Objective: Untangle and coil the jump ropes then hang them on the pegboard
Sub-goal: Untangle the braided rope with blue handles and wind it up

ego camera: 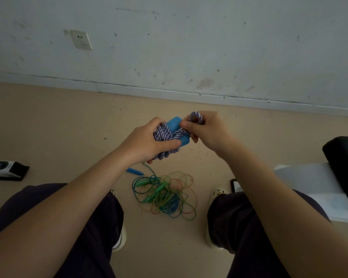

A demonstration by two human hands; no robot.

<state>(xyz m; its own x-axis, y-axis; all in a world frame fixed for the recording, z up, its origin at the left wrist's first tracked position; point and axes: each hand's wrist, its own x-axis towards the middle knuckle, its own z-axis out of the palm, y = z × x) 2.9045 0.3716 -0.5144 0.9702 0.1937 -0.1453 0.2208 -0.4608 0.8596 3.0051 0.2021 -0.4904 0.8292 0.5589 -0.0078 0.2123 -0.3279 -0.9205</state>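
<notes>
Purple-and-white jump rope point(165, 135), coiled around blue handles point(174, 122), is gripped by the left hand point(147, 143); right hand point(207, 131) fingers point(186, 124) pinch a loop. Tangled thin ropes point(165, 194) lie on the floor point(68, 121) below.

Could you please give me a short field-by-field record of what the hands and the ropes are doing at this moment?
left hand: grips the coiled purple-and-white rope with its blue handles
right hand: pinches a loop of that rope
floor: tangled pile of thin ropes, green, blue and orange, between the feet
loose blue handle: lies beside the pile
pegboard: not in view
</notes>
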